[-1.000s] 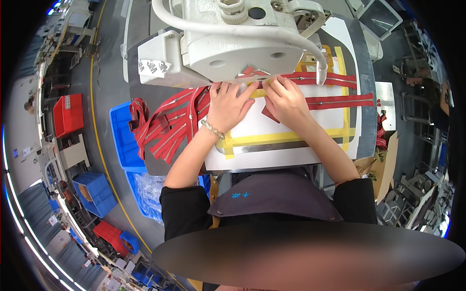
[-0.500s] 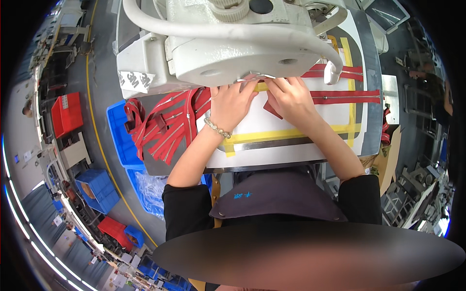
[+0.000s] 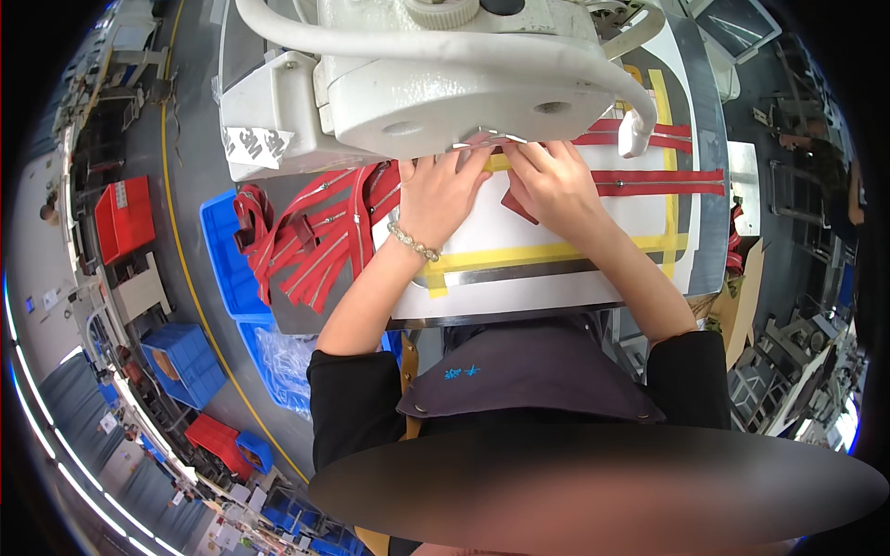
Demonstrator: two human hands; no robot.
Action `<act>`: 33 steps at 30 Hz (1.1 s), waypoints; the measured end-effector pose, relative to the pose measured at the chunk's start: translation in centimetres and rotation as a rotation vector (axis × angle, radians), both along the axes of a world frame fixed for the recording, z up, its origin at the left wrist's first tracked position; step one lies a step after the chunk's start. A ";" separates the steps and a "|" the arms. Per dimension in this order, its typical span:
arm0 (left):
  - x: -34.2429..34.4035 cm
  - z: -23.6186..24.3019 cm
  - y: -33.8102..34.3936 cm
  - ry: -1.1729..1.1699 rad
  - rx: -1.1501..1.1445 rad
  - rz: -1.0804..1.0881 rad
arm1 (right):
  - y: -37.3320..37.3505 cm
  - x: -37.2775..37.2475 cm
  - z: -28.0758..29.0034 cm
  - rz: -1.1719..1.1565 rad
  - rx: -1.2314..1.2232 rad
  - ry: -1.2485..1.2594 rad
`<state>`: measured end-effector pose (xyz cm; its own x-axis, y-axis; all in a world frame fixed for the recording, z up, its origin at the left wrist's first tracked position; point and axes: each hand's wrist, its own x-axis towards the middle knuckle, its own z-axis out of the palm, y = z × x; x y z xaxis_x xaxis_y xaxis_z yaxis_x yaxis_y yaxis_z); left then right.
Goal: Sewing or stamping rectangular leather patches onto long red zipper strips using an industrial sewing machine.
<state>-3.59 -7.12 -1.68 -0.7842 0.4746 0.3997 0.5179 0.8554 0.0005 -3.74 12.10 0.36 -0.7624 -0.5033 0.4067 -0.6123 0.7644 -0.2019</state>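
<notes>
My left hand (image 3: 438, 199), with a beaded bracelet at the wrist, lies palm down on the white work surface (image 3: 556, 287), fingers stretched forward. Its fingertips go out of sight under the head of a white sewing machine (image 3: 464, 93). Beside it my right hand (image 3: 558, 190) is closed, fingers bent and pressed together on a red zipper (image 3: 663, 183). One length of that zipper runs out to the right, and a short red end (image 3: 519, 208) shows under the palm. Near my left hand, a fanned heap of red zippers (image 3: 320, 232) with metal teeth hangs over the table's left side.
Yellow tape (image 3: 565, 255) frames the work surface. Another red zipper strip (image 3: 672, 136) lies farther back at the right. Blue bins (image 3: 227, 269) stand below the table's left edge, one with clear plastic wrap (image 3: 286, 366). Across the aisle are a red bin (image 3: 125, 218) and a blue crate (image 3: 185, 361).
Both hands stay at nearly the same place under the machine head. The whole view has shifted very slightly; no thing has visibly been taken up or let go.
</notes>
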 end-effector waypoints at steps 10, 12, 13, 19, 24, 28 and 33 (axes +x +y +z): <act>0.0 -0.1 -0.1 0.005 0.006 -0.013 | -0.1 0.0 -0.3 0.010 -0.007 -0.014; -0.1 -0.1 0.1 0.015 0.017 -0.015 | 0.0 0.0 -0.5 0.009 -0.020 -0.014; 0.0 -0.2 -0.1 0.014 0.017 -0.016 | 0.1 0.0 -0.6 0.013 -0.033 -0.013; -0.1 0.3 -0.4 -0.010 0.003 0.003 | 0.0 0.0 -0.1 0.026 -0.089 0.001; 0.1 0.1 -1.2 -0.061 -0.017 0.020 | 0.6 0.0 0.0 0.066 -0.111 -0.061; -0.7 0.3 -2.1 -0.054 0.009 -0.013 | 0.9 -0.5 -0.6 0.089 -0.105 -0.046; -3.4 1.6 -2.7 -0.666 0.075 0.015 | 1.0 -1.4 -1.1 0.085 -0.142 -0.032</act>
